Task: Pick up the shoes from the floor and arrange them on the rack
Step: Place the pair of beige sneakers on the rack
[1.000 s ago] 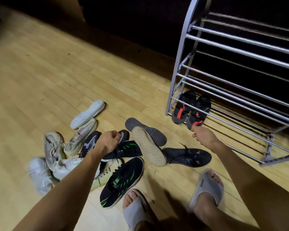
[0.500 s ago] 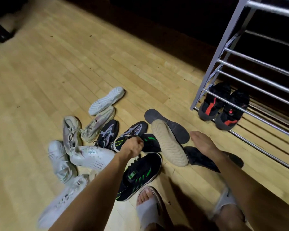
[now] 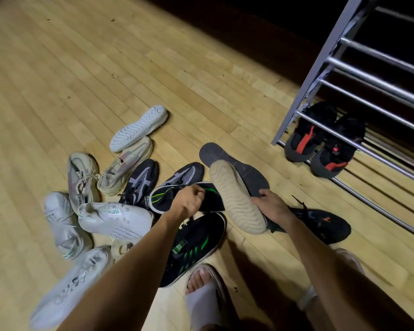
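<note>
Gripping the collar of a green-striped shoe (image 3: 191,199) in the floor pile, the left hand (image 3: 189,201) is clenched on it; the right hand (image 3: 270,204) pinches a tan-soled shoe (image 3: 237,197). Both look light and soft; collars give firm holds.

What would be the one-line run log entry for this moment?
left hand: grips green-striped black shoe | right hand: grips tan-soled shoe | rack: one black-red pair

The rack (image 3: 344,41) ran off the frame's top and right edges. A forearm hid much of one green-striped shoe (image 3: 196,247), while the nearest white shoe (image 3: 67,292) was blurred.
</note>
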Demonstrator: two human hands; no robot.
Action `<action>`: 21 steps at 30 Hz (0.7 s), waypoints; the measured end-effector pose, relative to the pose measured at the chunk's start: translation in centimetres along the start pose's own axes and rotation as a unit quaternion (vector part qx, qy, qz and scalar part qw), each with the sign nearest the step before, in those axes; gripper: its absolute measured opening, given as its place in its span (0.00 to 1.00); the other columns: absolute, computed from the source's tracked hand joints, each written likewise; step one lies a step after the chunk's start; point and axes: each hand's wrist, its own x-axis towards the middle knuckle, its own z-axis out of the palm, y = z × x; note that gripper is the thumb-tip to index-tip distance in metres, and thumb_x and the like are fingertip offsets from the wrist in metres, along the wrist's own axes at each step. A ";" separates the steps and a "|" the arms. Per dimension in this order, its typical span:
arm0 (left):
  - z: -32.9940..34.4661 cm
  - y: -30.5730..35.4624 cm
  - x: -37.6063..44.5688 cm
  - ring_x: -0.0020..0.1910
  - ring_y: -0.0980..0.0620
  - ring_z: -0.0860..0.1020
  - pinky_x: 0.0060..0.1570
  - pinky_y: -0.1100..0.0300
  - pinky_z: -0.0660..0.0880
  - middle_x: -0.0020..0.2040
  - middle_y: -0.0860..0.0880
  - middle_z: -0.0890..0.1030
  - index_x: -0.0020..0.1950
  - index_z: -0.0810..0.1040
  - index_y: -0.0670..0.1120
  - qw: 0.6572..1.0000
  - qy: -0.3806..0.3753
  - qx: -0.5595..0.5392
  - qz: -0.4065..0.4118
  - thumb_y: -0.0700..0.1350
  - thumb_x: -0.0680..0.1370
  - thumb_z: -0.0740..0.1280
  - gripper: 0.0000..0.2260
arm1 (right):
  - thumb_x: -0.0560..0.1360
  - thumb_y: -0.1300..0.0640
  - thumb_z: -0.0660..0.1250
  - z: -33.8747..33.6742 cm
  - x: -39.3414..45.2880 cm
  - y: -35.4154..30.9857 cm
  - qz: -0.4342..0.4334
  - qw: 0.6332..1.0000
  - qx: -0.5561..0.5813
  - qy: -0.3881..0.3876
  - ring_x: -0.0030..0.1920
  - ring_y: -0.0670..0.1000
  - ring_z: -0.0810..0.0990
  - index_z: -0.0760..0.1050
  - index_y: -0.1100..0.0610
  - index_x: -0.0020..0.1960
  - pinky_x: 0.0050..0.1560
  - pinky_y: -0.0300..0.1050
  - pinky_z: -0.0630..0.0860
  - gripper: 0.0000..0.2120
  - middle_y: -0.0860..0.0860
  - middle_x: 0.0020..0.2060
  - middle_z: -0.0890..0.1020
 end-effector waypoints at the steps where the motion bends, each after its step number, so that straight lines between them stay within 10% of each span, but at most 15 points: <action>1: 0.3 0.2 0.1 0.46 0.51 0.77 0.53 0.56 0.75 0.49 0.46 0.83 0.56 0.81 0.44 1.000 0.002 -0.008 0.003 0.42 0.79 0.62 0.10 | 0.77 0.50 0.67 0.1 0.3 0.2 0.008 1.000 0.003 -0.008 0.69 0.56 0.72 0.60 0.57 0.77 0.70 0.49 0.67 0.33 0.56 0.71 0.73; 7: 1.5 -0.2 0.9 0.43 0.48 0.76 0.54 0.48 0.76 0.41 0.48 0.79 0.44 0.76 0.51 0.992 -0.047 -0.116 -0.037 0.44 0.74 0.59 0.06 | 0.69 0.51 0.73 1.0 1.1 1.4 0.025 0.998 -0.046 -0.020 0.63 0.57 0.77 0.66 0.58 0.75 0.66 0.49 0.72 0.37 0.56 0.66 0.77; 10: 1.6 -0.1 0.3 0.41 0.47 0.78 0.49 0.52 0.77 0.43 0.47 0.81 0.43 0.75 0.52 0.991 -0.046 -0.122 -0.038 0.49 0.73 0.59 0.06 | 0.64 0.51 0.71 1.9 1.2 2.5 -0.008 0.995 -0.095 -0.017 0.49 0.58 0.83 0.80 0.62 0.56 0.52 0.52 0.80 0.23 0.59 0.50 0.85; 14: 1.6 0.4 -0.7 0.34 0.49 0.78 0.33 0.60 0.74 0.47 0.44 0.81 0.60 0.74 0.42 0.969 -0.057 -0.210 -0.119 0.50 0.83 0.55 0.15 | 0.67 0.58 0.68 2.5 -0.8 1.6 -0.085 0.990 -0.115 0.022 0.32 0.51 0.69 0.71 0.63 0.34 0.34 0.44 0.63 0.09 0.51 0.29 0.71; 21: -1.0 2.2 -2.4 0.43 0.42 0.82 0.33 0.52 0.79 0.48 0.39 0.81 0.61 0.72 0.43 0.803 -0.077 -0.527 -0.267 0.70 0.77 0.44 0.35 | 0.71 0.63 0.74 -0.1 -5.4 0.4 -0.274 0.900 -0.273 0.199 0.47 0.53 0.78 0.82 0.52 0.60 0.48 0.48 0.80 0.18 0.50 0.46 0.77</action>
